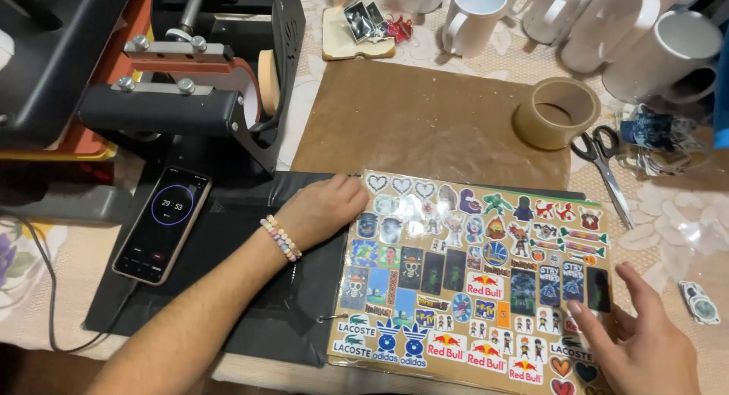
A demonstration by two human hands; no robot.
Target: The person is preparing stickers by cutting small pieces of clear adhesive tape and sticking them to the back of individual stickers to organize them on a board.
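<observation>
A glossy sheet (456, 235) covered with several small colourful stickers lies in an open black folder (228, 243) on the table. My left hand (323, 209), with a bead bracelet on the wrist, rests on the folder and grips the sheet's upper left edge with its fingers. My right hand (634, 338) hovers over the sheet's lower right corner, fingers spread, fingertips touching or just above the stickers there.
A black mug press (197, 83) stands at upper left, and a phone (162, 222) showing a timer lies below it. A brown mat (425, 121), a tape roll (557, 112), scissors (604, 163), several white mugs (577, 19) and loose stickers (702, 308) lie around.
</observation>
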